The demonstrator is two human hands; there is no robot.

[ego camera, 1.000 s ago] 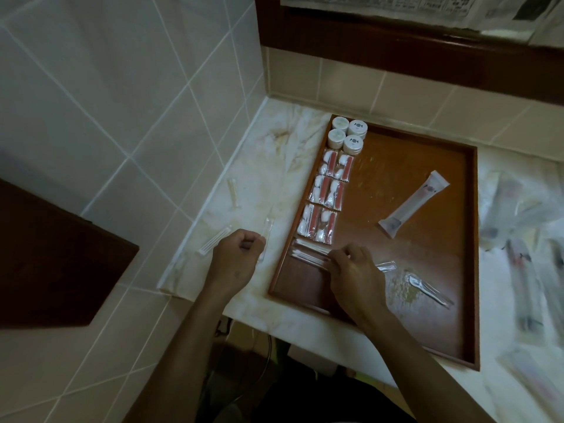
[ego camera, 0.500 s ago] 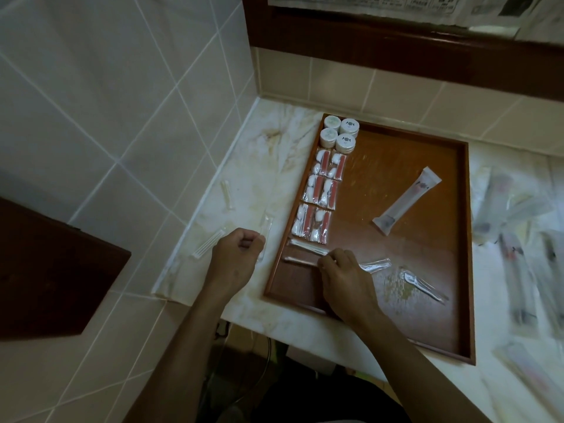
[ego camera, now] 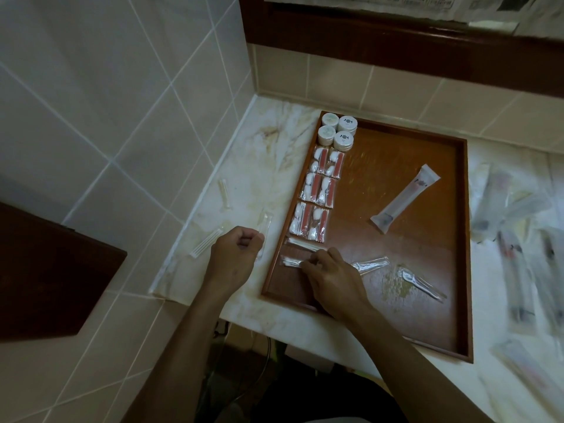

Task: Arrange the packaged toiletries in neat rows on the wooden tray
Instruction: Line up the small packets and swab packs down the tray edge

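1. Now the right hand (ego camera: 331,279) pinches a swab packet (ego camera: 291,263) at the tray's (ego camera: 462,239) seven o'clock corner, covering its right end.
2. Left hand (ego camera: 233,257) curled shut on the counter (ego camera: 259,166); contents hidden.
3. Packets at three o'clock (ego camera: 518,239) are blurred.

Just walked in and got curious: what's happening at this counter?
A person is laying out packaged toiletries on a wooden tray. Down its left side run four round tubs, then red-and-white packets. The right hand is setting a swab packet below them. The left hand, loosely curled, rests on the counter.
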